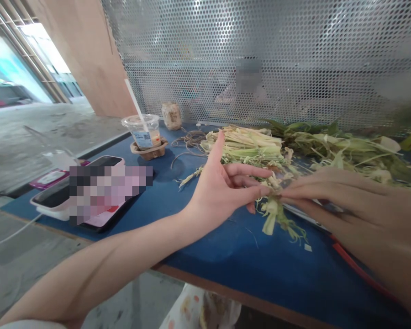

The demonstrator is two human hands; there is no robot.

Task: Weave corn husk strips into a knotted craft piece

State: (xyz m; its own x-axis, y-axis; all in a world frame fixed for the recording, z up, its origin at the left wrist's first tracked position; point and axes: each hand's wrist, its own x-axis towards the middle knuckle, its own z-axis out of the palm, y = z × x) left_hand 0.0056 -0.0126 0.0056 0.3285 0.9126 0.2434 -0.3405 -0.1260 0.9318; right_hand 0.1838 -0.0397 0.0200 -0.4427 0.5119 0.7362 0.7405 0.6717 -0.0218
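My left hand (222,187) hovers over the blue table (205,256), thumb raised and fingertips pinching a small pale green stalk piece (274,212) with frayed ends. My right hand (345,201) comes in from the right, its fingers stretched flat and pressed together, tips meeting the same piece. Under my right hand lies a long thin tool with a red handle (356,267), mostly hidden. Behind my hands lies a pile of trimmed pale stalks (250,146), with leafy green stems (345,146) beside it.
A plastic cup with a straw (144,131) stands in a paper holder at the back left, near a small jar (171,115) and loose twine (192,137). Phones (89,192) lie at the left edge. A perforated metal screen (260,59) closes the back.
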